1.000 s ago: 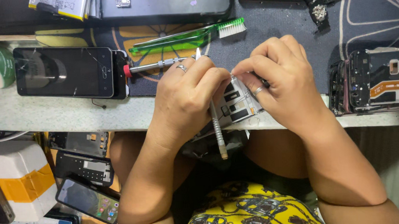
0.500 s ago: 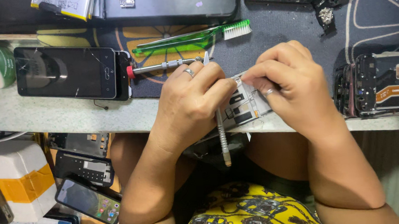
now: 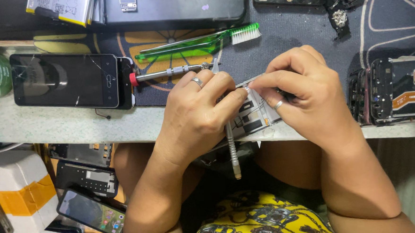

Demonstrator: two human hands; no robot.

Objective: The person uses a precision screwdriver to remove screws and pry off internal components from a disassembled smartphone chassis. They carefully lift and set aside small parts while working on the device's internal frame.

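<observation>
The opened phone lies at the table edge, its back cover off and its innards exposed. The left hand presses a thin tool onto the phone while the right hand pinches its upper edge. Judged mid-disassembly: the board is still seated, and a screwdriver lies idle just beyond the phone.

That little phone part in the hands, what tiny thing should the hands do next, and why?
Probably press the tool tip a little further in while the right hand pinches steady. The left hand holds a thin metal tool against the opened phone part, which both hands grip at the bench edge, so a slip could drop it.
</observation>
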